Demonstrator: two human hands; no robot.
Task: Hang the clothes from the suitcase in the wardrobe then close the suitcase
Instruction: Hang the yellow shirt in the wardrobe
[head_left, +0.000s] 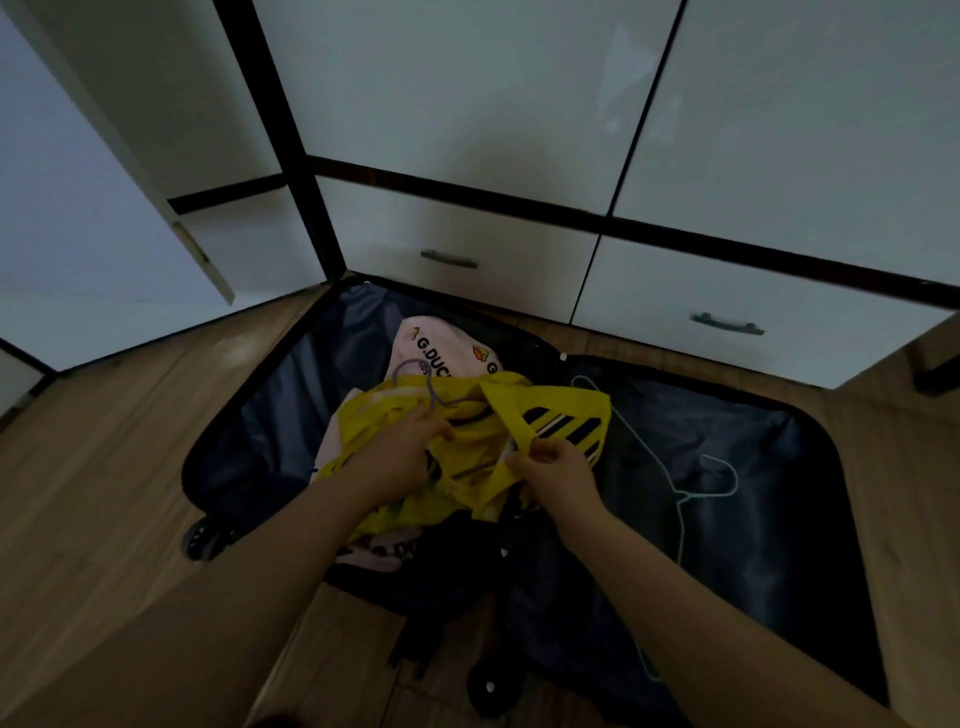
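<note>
While suitcase (270, 415) lies open, both hands' grip, left hand (402, 454) and right hand (558, 475), holds yellow garment (545, 405).

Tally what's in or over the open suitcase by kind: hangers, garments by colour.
Hangers: 2, purple hanger and pale green hanger
Yellow garments: 1, held by left hand and right hand
Pink garments: 1
Dark garments: 1
Total: 5

A: What colours lie in the suitcase (727, 441)?
B: Its lining is dark navy. On it, a bright yellow garment (483, 441) with navy-and-white diagonal stripes.
A: And behind the yellow one?
B: A pale pink garment (441, 343) with black lettering and a small yellow duck print. A lilac hanger (415, 371) crosses it; a mint hanger (691, 488) lies right of the yellow.
</note>
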